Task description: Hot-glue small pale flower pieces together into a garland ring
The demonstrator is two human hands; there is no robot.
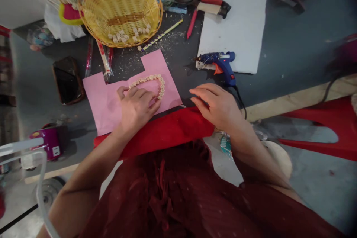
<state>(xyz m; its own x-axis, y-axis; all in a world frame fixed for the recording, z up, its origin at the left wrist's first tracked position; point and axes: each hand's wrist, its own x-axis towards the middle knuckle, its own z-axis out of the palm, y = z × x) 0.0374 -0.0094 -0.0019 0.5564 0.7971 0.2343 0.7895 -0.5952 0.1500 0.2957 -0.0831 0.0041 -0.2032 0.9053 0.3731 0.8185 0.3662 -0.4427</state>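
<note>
A curved string of small pale pieces (161,83) lies on cut pink paper (106,108). Over its left part rests my left hand (136,106), fingers bent and spread, touching the string and the paper; what is under the palm is hidden. My right hand (214,104) hovers to the right of the paper, fingers apart, with nothing visible between them. Just above it, a blue glue gun (223,63) lies at the lower edge of a white board (234,29). Red cloth (173,128) lies along the table edge below the paper.
A yellow basket (119,7) with pale cubes stands at the upper left. Pliers (213,5), a pink pen (192,24) and a patterned stick (163,34) lie beyond the paper. A phone (68,80) and a purple device (48,143) are at left. The glue gun's cord trails over the edge.
</note>
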